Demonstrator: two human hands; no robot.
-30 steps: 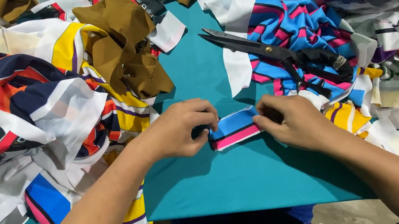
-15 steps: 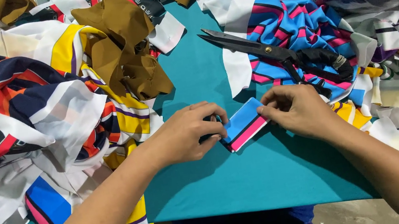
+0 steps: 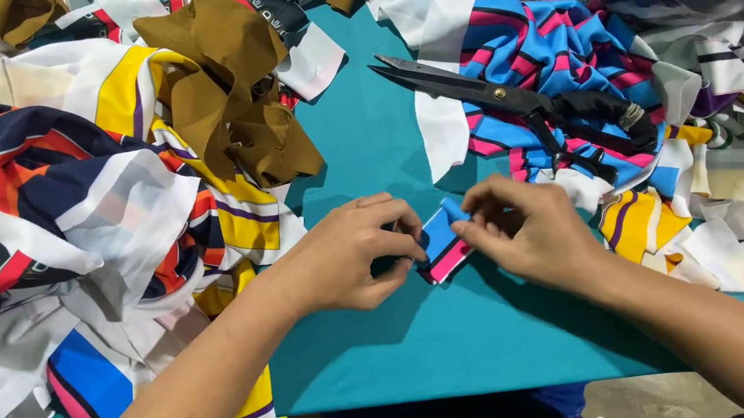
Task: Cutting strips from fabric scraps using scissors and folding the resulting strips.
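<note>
Folded cloth strip (image 3: 442, 244) blue, pink, possibly black-edged; table cover (image 3: 431, 329) teal; crumpled cloth (image 3: 233, 82) brown.

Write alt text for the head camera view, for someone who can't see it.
Two bare hands, left hand and right hand, pinch a small blue-and-pink striped fabric strip over a teal table. Black scissors lie beyond, amid colourful fabric scraps.

We see a small folded scrap of fabric (image 3: 443, 245), blue with black and pink stripes, tilted diagonally just above the teal table surface, near its front edge.
</note>
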